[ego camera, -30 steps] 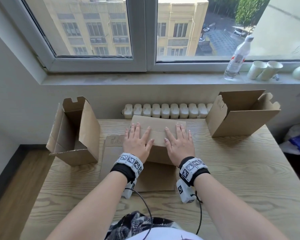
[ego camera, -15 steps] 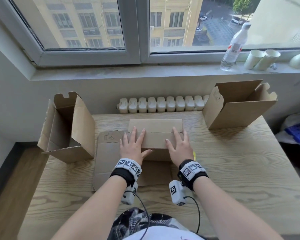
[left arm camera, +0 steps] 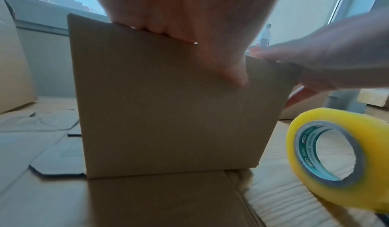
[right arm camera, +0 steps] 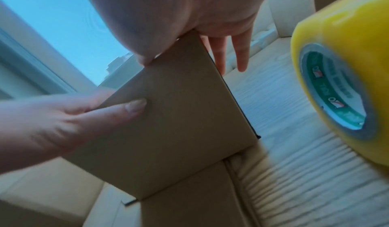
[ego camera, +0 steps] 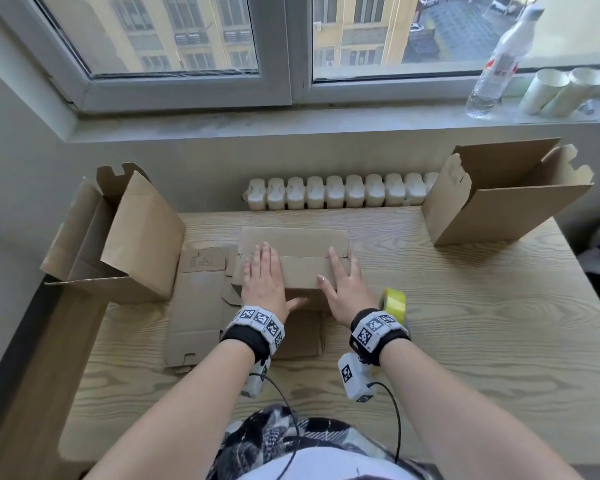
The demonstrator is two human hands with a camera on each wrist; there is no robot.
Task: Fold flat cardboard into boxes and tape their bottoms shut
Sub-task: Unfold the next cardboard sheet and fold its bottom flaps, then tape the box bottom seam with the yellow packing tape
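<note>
A small brown cardboard box (ego camera: 300,271) stands bottom up on flat cardboard sheets (ego camera: 194,306) in the middle of the wooden table. Its folded flaps face up. My left hand (ego camera: 262,271) lies flat on the left side of the flaps, thumb down the near wall (left arm camera: 168,114). My right hand (ego camera: 343,275) lies flat on the right side, its outer fingers past the box's right edge (right arm camera: 229,60). A yellow tape roll (ego camera: 395,303) stands on edge just right of my right wrist, large in both wrist views (left arm camera: 341,157) (right arm camera: 341,74).
One opened box (ego camera: 118,237) lies on its side at the table's left edge, another (ego camera: 499,199) at the back right. A white radiator (ego camera: 336,192) runs behind the table. A bottle (ego camera: 499,60) and paper cups (ego camera: 561,91) stand on the sill.
The head view has tipped and shifted, so the tape roll now shows beside my right wrist. Both hands stay pressed flat on the box's flaps, fingers now closer together.
</note>
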